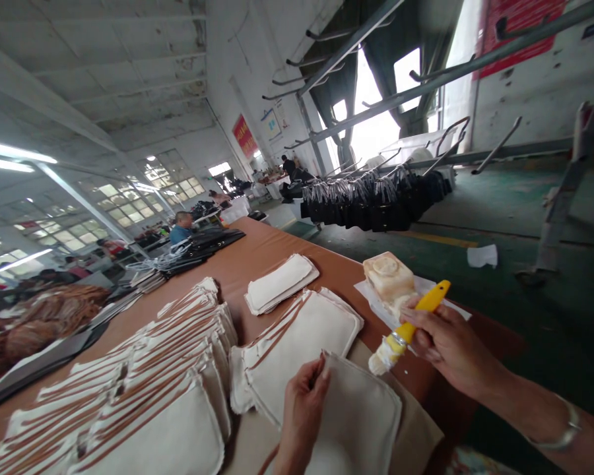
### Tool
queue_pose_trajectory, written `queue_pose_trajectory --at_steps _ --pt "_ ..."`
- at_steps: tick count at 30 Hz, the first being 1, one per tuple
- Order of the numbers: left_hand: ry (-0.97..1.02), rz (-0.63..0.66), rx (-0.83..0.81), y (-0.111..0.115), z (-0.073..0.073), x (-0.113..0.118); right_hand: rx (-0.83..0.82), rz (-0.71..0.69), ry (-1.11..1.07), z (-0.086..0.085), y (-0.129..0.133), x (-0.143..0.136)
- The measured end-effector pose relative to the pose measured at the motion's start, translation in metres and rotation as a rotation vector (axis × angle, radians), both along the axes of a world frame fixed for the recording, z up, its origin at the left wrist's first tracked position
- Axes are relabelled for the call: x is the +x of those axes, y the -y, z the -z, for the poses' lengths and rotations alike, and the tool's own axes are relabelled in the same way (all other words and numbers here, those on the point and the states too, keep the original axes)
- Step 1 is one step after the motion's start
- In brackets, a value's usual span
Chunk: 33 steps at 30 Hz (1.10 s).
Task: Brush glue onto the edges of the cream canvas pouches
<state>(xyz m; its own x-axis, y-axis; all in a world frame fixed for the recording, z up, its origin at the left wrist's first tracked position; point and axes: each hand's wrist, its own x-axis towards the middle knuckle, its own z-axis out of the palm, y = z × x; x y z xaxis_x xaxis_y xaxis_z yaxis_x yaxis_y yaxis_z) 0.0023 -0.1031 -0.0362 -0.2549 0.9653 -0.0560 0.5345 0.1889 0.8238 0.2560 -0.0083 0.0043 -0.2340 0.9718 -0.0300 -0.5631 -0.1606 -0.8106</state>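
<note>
Between the thumb and fingers of my right hand is a yellow-handled brush, its bristles coated in thick white paste and pointing down to the left. My left hand pinches the top corner of a cream fabric panel that lies in front of me. Just beyond it, more cream panels with brown edging overlap in a small pile. A paste-crusted, cream-coloured container stands on a white sheet behind the brush.
Rows of overlapping cream panels with brown strips cover the left of the brown table. A smaller stack of cream pieces lies mid-table. Beyond the right edge stands a metal rack hung with black items. A seated person is farther back.
</note>
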Motion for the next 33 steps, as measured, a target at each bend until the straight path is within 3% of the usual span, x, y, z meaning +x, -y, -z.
queue_pose_trajectory --at_steps 4,10,15,19,24,26,29,33 --pt "0.37 0.081 0.042 0.014 -0.017 0.013 0.233 -0.044 0.18 -0.013 -0.004 -0.014" --pt "0.325 0.137 0.018 0.02 -0.024 0.024 0.656 -0.146 0.418 -0.031 0.003 -0.024" --pt "0.347 0.234 -0.044 0.023 -0.033 0.03 0.861 -0.114 0.518 -0.034 -0.001 -0.028" --pt "0.376 0.246 -0.055 0.025 -0.035 0.032 0.87 -0.025 0.52 -0.042 -0.002 -0.02" --pt "0.388 0.219 -0.015 0.024 -0.023 0.033 0.946 -0.182 0.519 -0.043 0.007 -0.017" --pt "0.347 0.22 0.009 0.026 -0.017 0.033 0.976 -0.145 0.529 -0.04 0.006 -0.018" --pt "0.172 0.162 0.107 0.032 -0.01 0.037 0.907 -0.027 0.534 -0.038 0.001 -0.014" --pt "-0.194 0.113 0.449 0.044 -0.003 0.051 0.701 -0.013 0.482 -0.037 -0.009 -0.006"
